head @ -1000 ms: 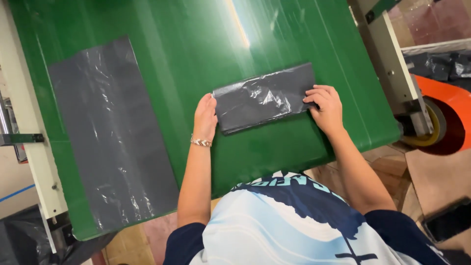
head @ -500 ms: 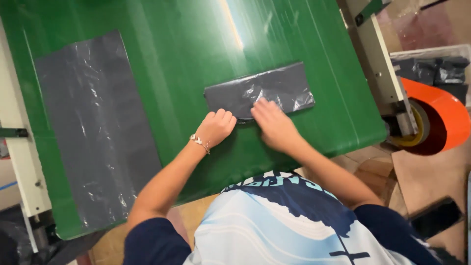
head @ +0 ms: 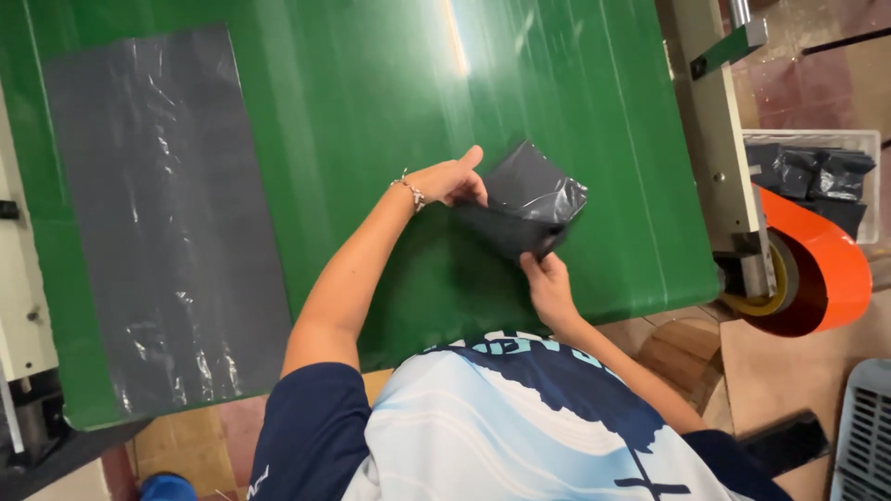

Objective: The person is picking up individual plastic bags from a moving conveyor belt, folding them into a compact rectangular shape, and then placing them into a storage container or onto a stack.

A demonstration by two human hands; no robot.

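Note:
A folded dark grey plastic bag [head: 531, 202] is lifted just off the green belt [head: 371, 121], folded over into a small thick packet. My left hand [head: 452, 182] grips its left edge, thumb up, a thin bracelet on the wrist. My right hand [head: 548, 283] holds the packet's lower edge from beneath, fingers pinched on it. A second grey plastic bag [head: 162, 213] lies flat and unfolded on the belt at the far left, untouched.
A cream machine frame [head: 715, 139] borders the belt on the right, with an orange guard [head: 817, 269] over a roller. A white crate [head: 817, 172] behind it holds several folded dark bags. A grey slotted bin [head: 863, 436] stands at bottom right.
The bag lay flat as a long strip under both hands a second ago. Both hands came to its middle, folded it over and lifted it into a compact packet.

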